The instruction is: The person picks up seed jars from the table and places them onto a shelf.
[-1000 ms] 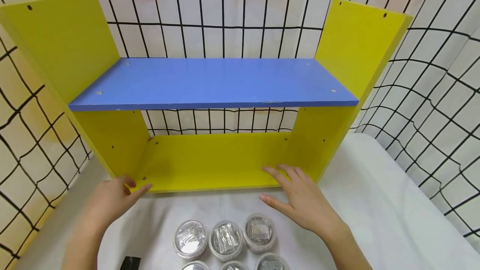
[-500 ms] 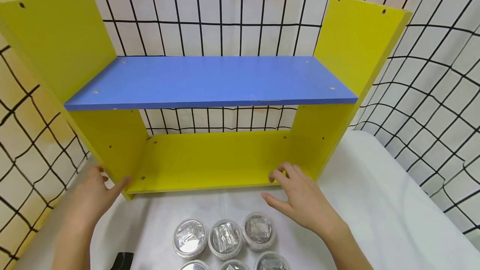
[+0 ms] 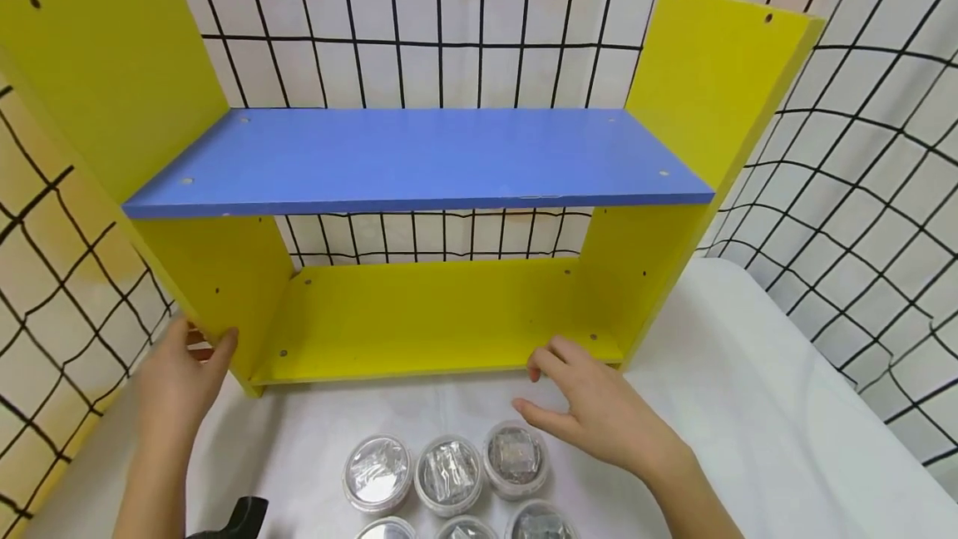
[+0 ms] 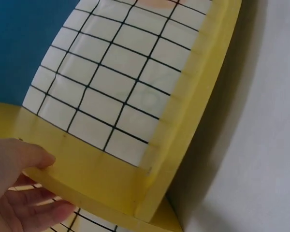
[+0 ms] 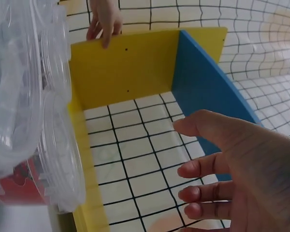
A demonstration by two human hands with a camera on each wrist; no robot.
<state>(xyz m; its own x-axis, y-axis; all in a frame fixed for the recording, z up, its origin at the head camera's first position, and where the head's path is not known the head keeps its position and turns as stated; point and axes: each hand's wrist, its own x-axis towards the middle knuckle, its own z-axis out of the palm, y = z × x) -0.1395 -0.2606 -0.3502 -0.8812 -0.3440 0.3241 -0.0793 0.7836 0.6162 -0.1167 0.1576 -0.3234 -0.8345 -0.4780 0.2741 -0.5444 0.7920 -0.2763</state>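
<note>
Item: yellow board shelf unit with blue middle shelf (image 3: 419, 158), upright on white table (image 3: 748, 406). Left panel pinched by left hand (image 3: 180, 377); right hand (image 3: 599, 414) relaxed, fingers spread near base. Positioning step judged underway; a firmer two-handed hold is called for.

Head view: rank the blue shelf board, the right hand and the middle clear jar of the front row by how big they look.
1. blue shelf board, largest by far.
2. right hand.
3. middle clear jar, smallest; nearness to the camera flatters both hand and jar.

My left hand (image 3: 178, 373) pinches with thumb and fingers; my right hand (image 3: 599, 414) hovers loose, fingers spread and lightly bent.
</note>
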